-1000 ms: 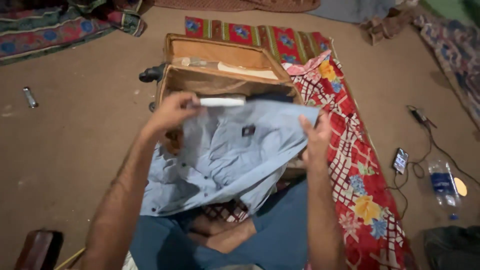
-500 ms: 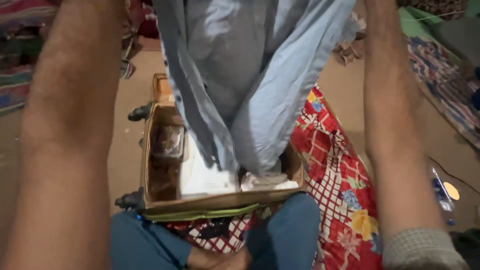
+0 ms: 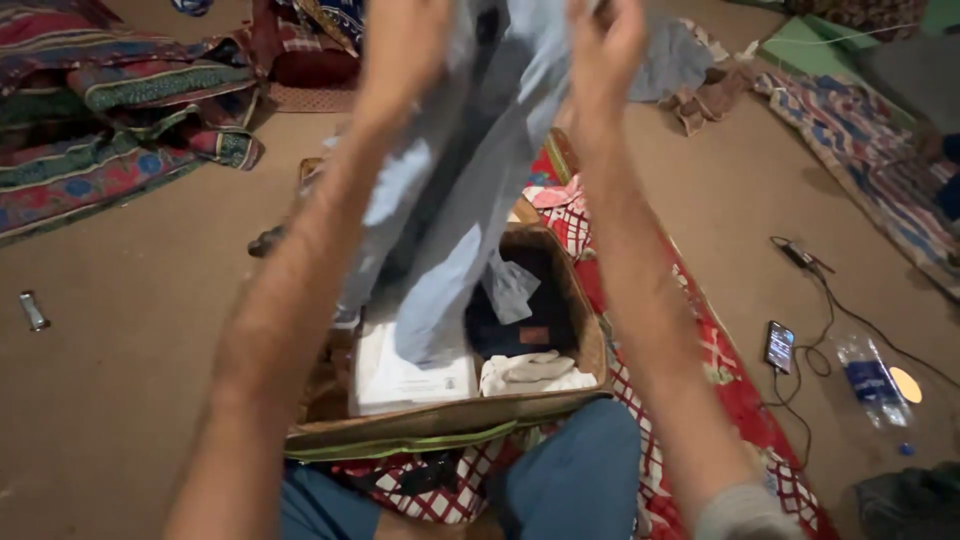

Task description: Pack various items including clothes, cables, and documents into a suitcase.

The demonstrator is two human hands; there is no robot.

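Two hands hold the work at the top of the frame. Your left hand is closed on the upper edge of the light blue shirt, and your right hand is closed on the same edge just beside it, near the top centre.

Change since one second ago: the shirt was spread flat and wide across the open suitcase, with your hands well apart at mid-frame. Half a second ago both arms were lifted and the shirt hung in a long drape. Now your hands stand close together and the shirt hangs narrow and vertical, its lower end reaching down into the suitcase at the centre of the frame.

Judgement: the shirt is off the pile and fully carried by you; it appears to be gathered lengthwise or shaken out, not yet laid down anywhere.

With the shirt lifted, the suitcase contents are exposed: a white folded item at the lower left of the compartment, a dark folded garment to its right, and a cream cloth in front of that.

Surroundings: a red patterned mat lies under and to the right of the suitcase. A phone with a cable and a plastic bottle lie on the floor at the right edge.
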